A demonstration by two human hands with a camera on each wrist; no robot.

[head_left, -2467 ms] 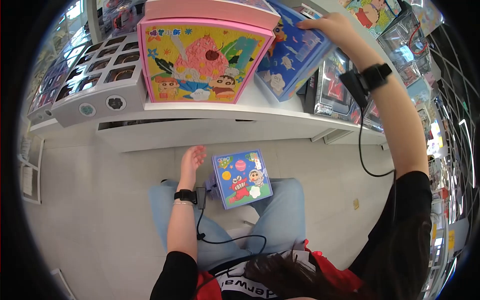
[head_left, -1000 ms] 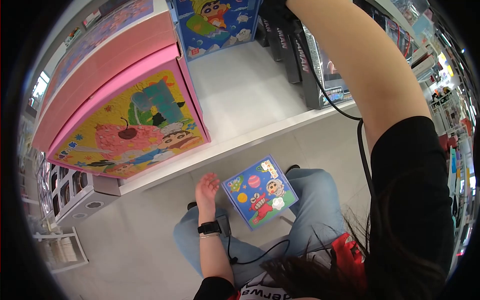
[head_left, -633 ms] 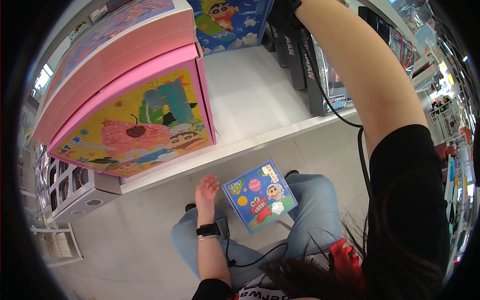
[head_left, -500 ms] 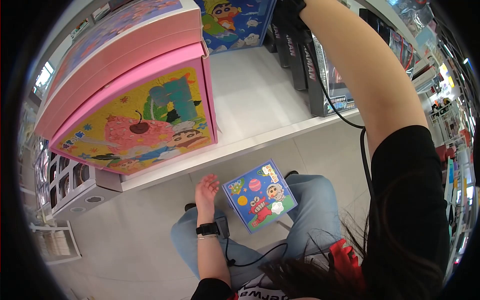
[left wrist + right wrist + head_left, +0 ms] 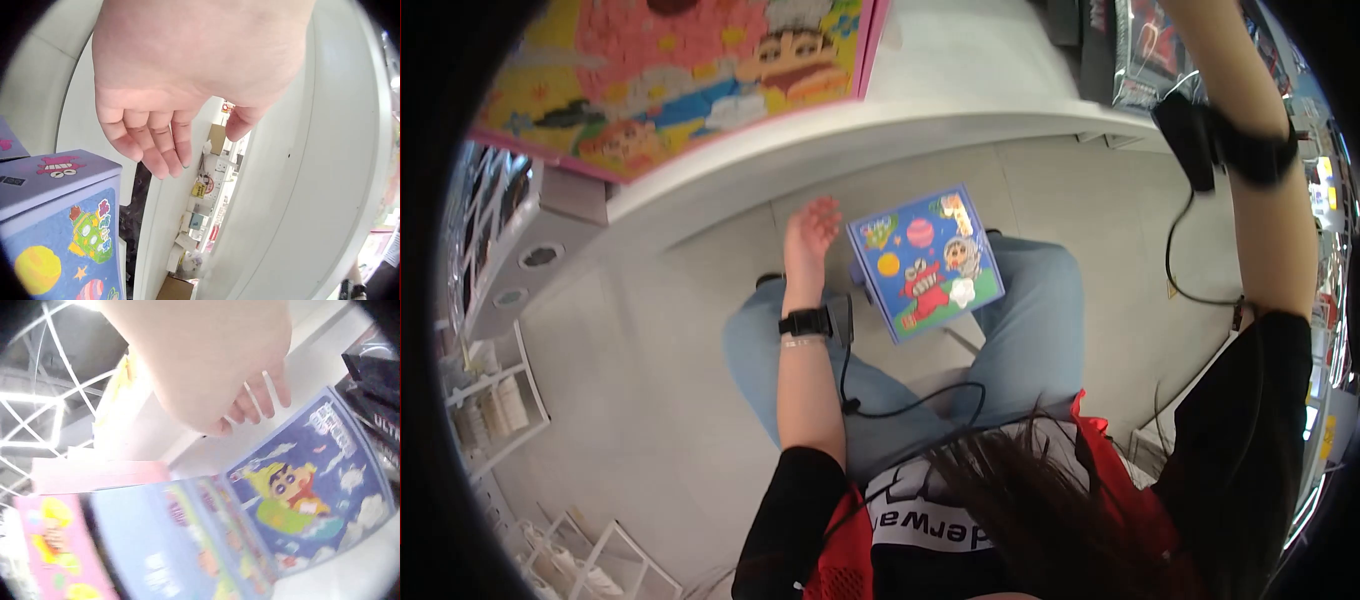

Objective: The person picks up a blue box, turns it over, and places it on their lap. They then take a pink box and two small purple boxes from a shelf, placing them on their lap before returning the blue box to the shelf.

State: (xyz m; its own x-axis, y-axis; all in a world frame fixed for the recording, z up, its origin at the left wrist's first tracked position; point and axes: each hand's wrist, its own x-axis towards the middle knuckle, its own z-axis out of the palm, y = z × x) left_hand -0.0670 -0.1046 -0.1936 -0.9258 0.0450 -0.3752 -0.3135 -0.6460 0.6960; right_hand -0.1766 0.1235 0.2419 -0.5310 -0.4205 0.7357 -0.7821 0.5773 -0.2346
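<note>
A blue cartoon box (image 5: pixel 925 265) with a red monster and an astronaut figure lies over the person's lap. Just left of it hovers the left hand (image 5: pixel 811 237), fingers loosely bent and nothing in them; the left wrist view shows the same hand (image 5: pixel 200 75) beside the box's lilac side (image 5: pixel 56 178). The right hand is beyond the top of the head view. In the right wrist view this hand (image 5: pixel 219 369) hangs with loose, bare fingers above another blue cartoon box (image 5: pixel 306 494), which stands on the shelf with a surfing figure on its front.
A large pink box (image 5: pixel 700 80) overhangs the left of the white shelf (image 5: pixel 960 125). Black packaged toys (image 5: pixel 1140 50) stand at the shelf's right. A grey display box (image 5: pixel 535 240) is farther left. Cables hang from both wrists; a white rack (image 5: pixel 495 400) stands at lower left.
The right hand first held the surfing-figure box at the shelf front; that box then stood farther back. Now the right arm has drawn away to the right, and the head view has tilted down.
</note>
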